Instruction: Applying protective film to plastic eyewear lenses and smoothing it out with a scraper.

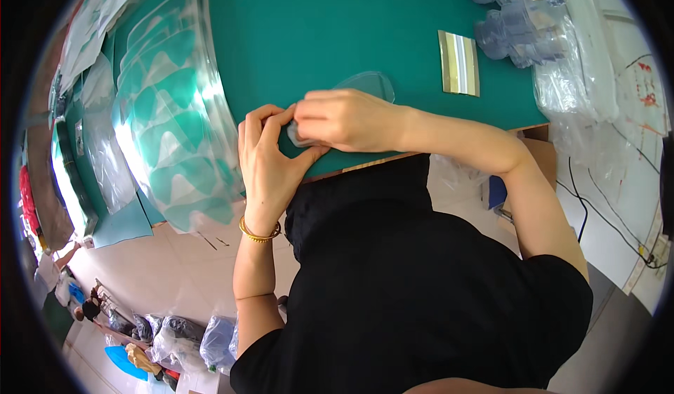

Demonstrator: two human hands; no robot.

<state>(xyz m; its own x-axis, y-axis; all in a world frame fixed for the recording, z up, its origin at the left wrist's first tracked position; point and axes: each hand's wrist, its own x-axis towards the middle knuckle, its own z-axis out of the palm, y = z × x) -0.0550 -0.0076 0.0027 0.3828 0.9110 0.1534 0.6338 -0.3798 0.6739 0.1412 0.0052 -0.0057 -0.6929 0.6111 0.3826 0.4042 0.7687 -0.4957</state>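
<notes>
Near the front edge of a green table (316, 29), both hands come together over a thin, clear plastic piece (373, 84). Its rounded end shows beyond my right wrist, and another part shows below my right fingers. My right hand (351, 122) is closed, its curled fingers pressed on the plastic. My left hand (268, 157), with a gold-coloured bracelet at the wrist, bends its fingers and thumb around the plastic's left end. The fingertips of both hands meet there, so the exact grip is partly hidden.
Left of my hands lies a stack of clear plastic sheets (175, 113) with wavy outlines. A small flat striped piece (460, 64) lies to the right. Clear moulded plastic shapes (523, 32) are stacked at the far right, beside clear bags (579, 71). Bagged items (179, 338) stand lower left.
</notes>
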